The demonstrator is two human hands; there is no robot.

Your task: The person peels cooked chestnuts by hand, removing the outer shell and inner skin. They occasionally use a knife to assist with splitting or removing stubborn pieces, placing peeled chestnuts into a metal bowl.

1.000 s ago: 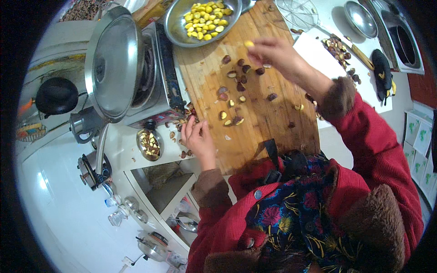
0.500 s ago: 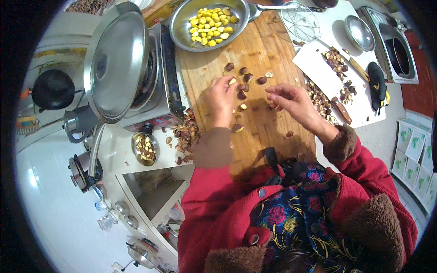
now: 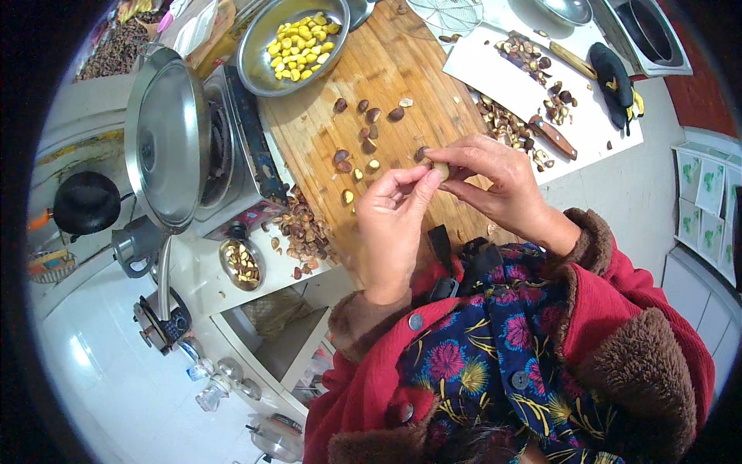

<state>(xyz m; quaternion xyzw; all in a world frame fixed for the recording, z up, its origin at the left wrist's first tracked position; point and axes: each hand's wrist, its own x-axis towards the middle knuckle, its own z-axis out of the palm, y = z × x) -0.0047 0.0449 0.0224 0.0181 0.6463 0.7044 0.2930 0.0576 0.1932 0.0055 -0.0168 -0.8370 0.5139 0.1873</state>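
My two hands meet above the near right part of a wooden cutting board (image 3: 444, 85). Between the fingertips is a pale chestnut (image 3: 440, 170), with a dark bit of shell (image 3: 422, 154) beside it. My left hand (image 3: 393, 224) pinches the chestnut between thumb and fingers. My right hand (image 3: 495, 174) grips at the same spot from the other side, its fingertips closed; which bit each fingertip holds is partly hidden. Several brown chestnuts (image 3: 373, 115) and some cut yellowish pieces (image 3: 348, 196) lie on the board. At its far left, a metal bowl (image 3: 257, 60) holds peeled yellow chestnuts (image 3: 297, 50).
On the left stands a gas stove (image 3: 239, 155) with a big metal pan (image 3: 170, 139). Shells (image 3: 305, 232) are heaped between stove and board, near a small metal dish (image 3: 226, 267) of pieces. At right lie a wooden-handled knife (image 3: 556, 139), more shells (image 3: 506, 127) and a white board (image 3: 495, 81).
My hands, earlier apart, have come together closer to my body. The pale chestnut in my left fingers is now between both hands. The view has shifted, so the board appears farther left.
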